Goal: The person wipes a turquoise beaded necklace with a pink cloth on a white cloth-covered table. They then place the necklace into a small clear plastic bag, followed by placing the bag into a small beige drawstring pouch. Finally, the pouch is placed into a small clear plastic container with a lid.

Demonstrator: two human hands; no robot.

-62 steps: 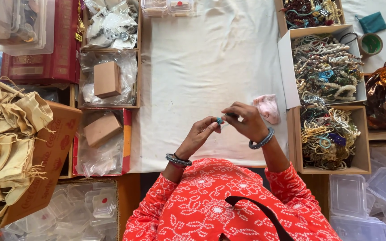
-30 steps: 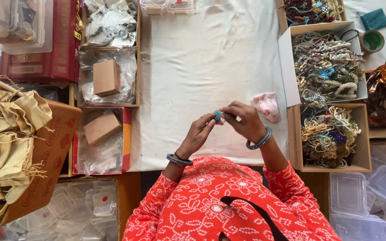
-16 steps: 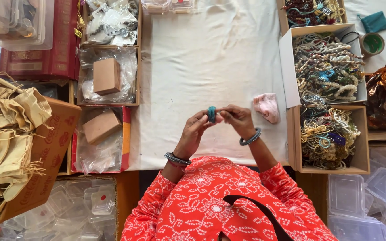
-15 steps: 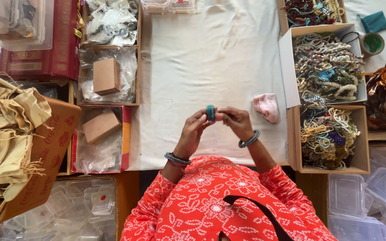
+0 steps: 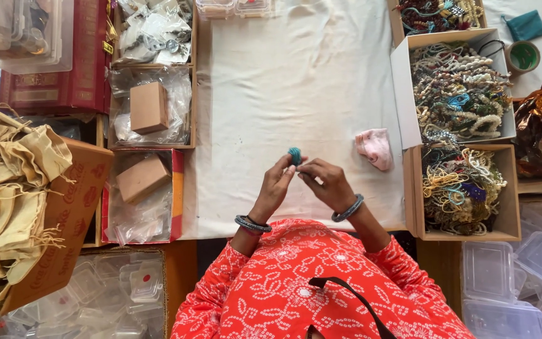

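Head view — white cloth (image 5: 296, 75), flanking boxes (image 5: 465, 188)

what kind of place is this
Likely a small jewellery packing or craft bench: open boxes of beaded strands on the right, drawstring cloth pouches on the left, and stacked clear plastic cases around a cloth-covered table.

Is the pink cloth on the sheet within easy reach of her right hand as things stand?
Probably yes: the pink cloth lies on bare white sheet just beyond the right hand, with nothing between. That hand is pinching the teal bead piece, though.
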